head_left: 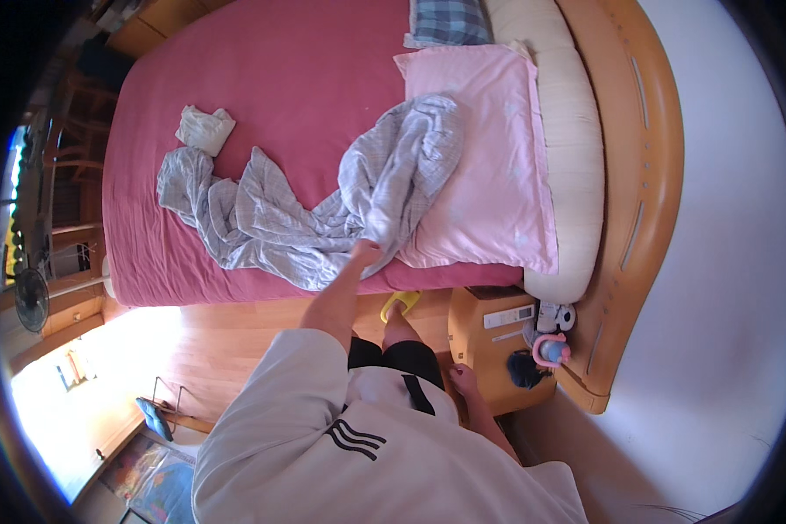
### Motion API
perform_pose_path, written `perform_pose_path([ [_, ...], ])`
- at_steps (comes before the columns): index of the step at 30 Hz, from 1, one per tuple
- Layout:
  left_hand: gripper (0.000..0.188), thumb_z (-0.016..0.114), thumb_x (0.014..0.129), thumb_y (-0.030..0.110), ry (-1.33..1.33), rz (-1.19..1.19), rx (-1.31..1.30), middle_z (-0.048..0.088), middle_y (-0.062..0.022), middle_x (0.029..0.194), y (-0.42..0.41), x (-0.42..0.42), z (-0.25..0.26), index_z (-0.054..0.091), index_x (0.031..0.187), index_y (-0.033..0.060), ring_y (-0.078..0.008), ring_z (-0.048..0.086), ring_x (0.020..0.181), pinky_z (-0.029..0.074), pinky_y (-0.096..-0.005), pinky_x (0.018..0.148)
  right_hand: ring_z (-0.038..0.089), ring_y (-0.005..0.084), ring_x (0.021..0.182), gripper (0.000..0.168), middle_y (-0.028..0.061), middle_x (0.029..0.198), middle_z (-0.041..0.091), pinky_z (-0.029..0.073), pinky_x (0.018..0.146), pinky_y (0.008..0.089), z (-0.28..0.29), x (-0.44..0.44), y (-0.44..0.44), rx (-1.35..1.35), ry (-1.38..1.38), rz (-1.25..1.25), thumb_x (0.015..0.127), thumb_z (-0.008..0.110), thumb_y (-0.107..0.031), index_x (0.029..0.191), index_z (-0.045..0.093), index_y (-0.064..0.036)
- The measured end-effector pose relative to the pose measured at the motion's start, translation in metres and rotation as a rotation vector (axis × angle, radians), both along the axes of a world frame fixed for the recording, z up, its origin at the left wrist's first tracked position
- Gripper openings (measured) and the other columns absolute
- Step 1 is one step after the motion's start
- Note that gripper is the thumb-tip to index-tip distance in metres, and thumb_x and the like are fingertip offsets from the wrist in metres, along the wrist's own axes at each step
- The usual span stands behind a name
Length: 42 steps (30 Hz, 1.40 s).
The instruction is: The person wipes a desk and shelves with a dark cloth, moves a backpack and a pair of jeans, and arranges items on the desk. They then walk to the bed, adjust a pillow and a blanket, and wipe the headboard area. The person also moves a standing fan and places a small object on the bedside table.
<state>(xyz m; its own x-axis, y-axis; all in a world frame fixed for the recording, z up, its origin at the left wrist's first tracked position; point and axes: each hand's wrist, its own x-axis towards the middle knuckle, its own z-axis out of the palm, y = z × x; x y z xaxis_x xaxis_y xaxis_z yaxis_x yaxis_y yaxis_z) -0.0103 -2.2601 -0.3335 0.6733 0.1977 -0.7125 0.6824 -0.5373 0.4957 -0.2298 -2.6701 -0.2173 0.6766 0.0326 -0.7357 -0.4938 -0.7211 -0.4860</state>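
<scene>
My left hand (367,251) is closed on the near edge of a crumpled grey checked blanket (262,219). The blanket stretches in loose folds along the near side of a bed with a dark pink sheet (288,85). One bunched end of it overlaps a pink pillow (491,177). Low at my side, my right hand (462,380) hangs beside the wooden nightstand (478,340). Its fingers are curled in, and nothing shows in them. A folded white cloth (205,130) lies on the sheet by the blanket's far left end.
A blue checked pillow (450,23) and a cream bolster (570,164) lie along the wooden headboard (648,157). On the nightstand are a white remote (509,316), a tissue roll (566,317), a pink-handled bottle (552,351) and a dark cloth item (525,370). A fan (33,300) stands far left.
</scene>
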Motion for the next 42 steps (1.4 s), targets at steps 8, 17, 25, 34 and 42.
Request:
perform_pose_path([
  [8,0.038,0.059,0.076,0.023,-0.085,-0.15,-1.099,0.063,-0.0126,0.095,-0.12,-0.115,0.168,0.061,0.105,-0.0002,-0.0191,0.058,0.087,0.045,-0.0356,0.078,0.059,0.0271,0.098,0.048,0.0163,0.109,0.06,0.048,0.082,0.0371,0.004,0.067,0.096,0.266,-0.319,0.065,0.084,0.06,-0.036,0.118,0.053,-0.004],
  [17,0.034,0.054,0.089,0.018,0.278,-0.15,-1.66,0.061,-0.0074,0.115,0.085,-0.162,0.239,0.057,0.118,0.0002,-0.0196,0.059,0.1,0.045,-0.0319,0.091,0.059,0.0273,0.098,0.048,0.0167,0.109,0.06,0.048,0.082,0.0367,0.058,0.059,0.102,-0.073,-0.091,0.239,0.085,0.06,-0.036,0.119,0.053,-0.004],
  [25,0.036,0.053,0.089,0.02,0.004,0.358,-0.325,0.059,-0.0092,0.118,0.31,-0.212,0.133,0.055,0.119,0.0004,-0.0212,0.058,0.103,0.044,-0.033,0.092,0.059,0.0274,0.098,0.048,0.0171,0.109,0.06,0.048,0.083,0.0363,0.057,0.055,0.2,0.012,-0.108,0.3,0.085,0.06,-0.036,0.119,0.052,-0.004],
  [34,0.039,0.052,0.089,0.022,0.147,0.106,-0.945,0.057,-0.0111,0.121,0.135,-0.223,0.138,0.053,0.122,0.0008,-0.0231,0.056,0.105,0.044,-0.0343,0.093,0.059,0.0276,0.098,0.048,0.0175,0.11,0.06,0.048,0.084,0.0359,0.1,0.053,0.22,-0.024,-0.181,0.366,0.085,0.059,-0.036,0.119,0.052,-0.003],
  [42,0.041,0.052,0.089,0.024,0.231,0.29,-1.303,0.055,-0.0128,0.123,0.111,-0.191,0.182,0.051,0.123,0.001,-0.0248,0.055,0.108,0.043,-0.0354,0.093,0.059,0.0277,0.098,0.048,0.0178,0.11,0.06,0.048,0.084,0.0355,0.09,0.048,0.203,-0.164,-0.073,0.376,0.086,0.059,-0.036,0.12,0.052,-0.003],
])
